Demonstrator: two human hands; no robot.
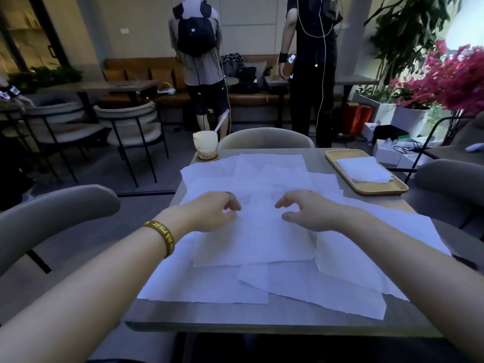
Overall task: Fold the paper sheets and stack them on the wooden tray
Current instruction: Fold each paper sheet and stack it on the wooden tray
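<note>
Head view: both hands on the loose paper sheets (254, 239).
I log left hand (212, 210) curled, pinch unclear; right hand (309, 212) relaxed, holding nothing; wooden tray (379, 191) beyond, right.

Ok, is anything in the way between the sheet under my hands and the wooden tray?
Nothing visible blocks it. Only other loose sheets lie flat between the top sheet and the wooden tray, which already holds a folded stack. The glass stands at the far left, off that path.
</note>
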